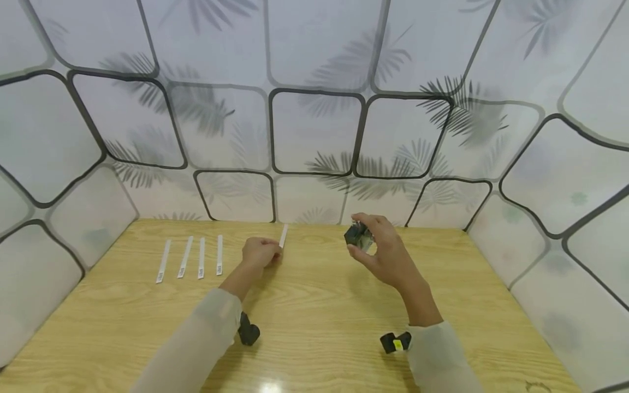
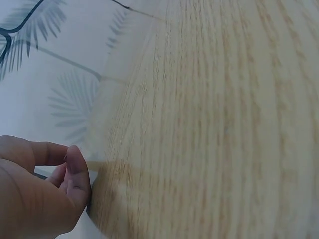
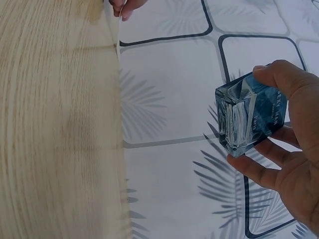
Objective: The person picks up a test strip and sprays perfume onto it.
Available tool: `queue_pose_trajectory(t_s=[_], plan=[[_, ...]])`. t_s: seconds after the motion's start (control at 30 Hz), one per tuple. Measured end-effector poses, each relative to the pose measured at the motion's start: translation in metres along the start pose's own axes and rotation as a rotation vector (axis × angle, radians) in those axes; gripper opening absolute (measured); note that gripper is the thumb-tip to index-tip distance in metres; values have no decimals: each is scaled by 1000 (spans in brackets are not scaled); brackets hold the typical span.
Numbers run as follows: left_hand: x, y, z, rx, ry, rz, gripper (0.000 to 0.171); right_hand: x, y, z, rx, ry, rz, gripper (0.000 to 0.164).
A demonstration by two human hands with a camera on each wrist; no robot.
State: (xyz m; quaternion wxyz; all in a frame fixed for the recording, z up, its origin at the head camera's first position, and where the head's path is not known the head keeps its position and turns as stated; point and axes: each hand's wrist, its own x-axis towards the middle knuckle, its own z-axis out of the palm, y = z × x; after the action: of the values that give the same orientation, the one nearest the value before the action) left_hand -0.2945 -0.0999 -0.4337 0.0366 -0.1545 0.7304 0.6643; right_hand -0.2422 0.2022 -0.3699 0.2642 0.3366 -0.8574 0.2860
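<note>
My left hand point(image 1: 258, 252) pinches the near end of a thin white paper strip point(image 1: 283, 236) over the back of the table, its far end pointing toward the wall. In the left wrist view the thumb and index finger of the left hand point(image 2: 40, 184) meet at their tips. Farther right, my right hand point(image 1: 388, 254) holds a glass perfume bottle point(image 1: 357, 234) up above the table. Seen from the right wrist, this perfume bottle point(image 3: 251, 114) is a blue-tinted clear block with white lettering, gripped between thumb and fingers and tilted.
Several white paper strips point(image 1: 201, 258) with small printed labels lie side by side on the left part of the wooden table point(image 1: 314, 316). A leaf-patterned covering point(image 1: 314, 131) rises behind the table and along both sides. Small black cameras point(image 1: 249, 330) sit at the wrists.
</note>
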Motion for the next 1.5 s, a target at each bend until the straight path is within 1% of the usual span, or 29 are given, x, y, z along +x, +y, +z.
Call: queue_pose_trajectory(t_s=[0.27, 0.33, 0.4, 0.47, 0.6, 0.7, 0.83, 0.9, 1.1, 1.2, 1.33, 1.43, 1.5], plan=[[1, 4, 3, 49, -6, -3, 25, 0, 1, -3, -11, -3, 4, 63], [2, 5, 3, 65, -9, 1, 25, -1, 1, -3, -9, -3, 7, 64], [2, 5, 1, 94, -16, 21, 25, -1, 1, -3, -8, -4, 11, 65], [1, 5, -3, 139, -31, 38, 24, -2, 1, -2, -8, -10, 14, 65], [-2, 7, -15, 203, -101, 72, 26, -3, 1, -1, -5, -18, 16, 65], [-4, 9, -25, 218, -137, 89, 28, -3, 0, -1, -2, -13, 14, 65], [-3, 12, -41, 267, -142, 135, 31, -1, -1, -2, -2, -7, 10, 65], [-4, 14, -53, 303, -139, 166, 32, -1, -1, -2, -1, -7, 8, 65], [-7, 15, -88, 410, -146, 227, 36, 0, -1, -3, -1, 4, 17, 65], [-14, 12, -108, 468, -159, 263, 38, 0, -3, -3, 3, 5, 23, 64], [-29, 5, -138, 547, -159, 338, 40, 2, -7, -2, 17, -3, 15, 63], [-37, -2, -155, 598, -135, 391, 38, 2, -8, -4, 17, -4, 15, 63], [-41, -6, -165, 615, -114, 401, 38, 1, -6, -7, 8, -1, 18, 63]])
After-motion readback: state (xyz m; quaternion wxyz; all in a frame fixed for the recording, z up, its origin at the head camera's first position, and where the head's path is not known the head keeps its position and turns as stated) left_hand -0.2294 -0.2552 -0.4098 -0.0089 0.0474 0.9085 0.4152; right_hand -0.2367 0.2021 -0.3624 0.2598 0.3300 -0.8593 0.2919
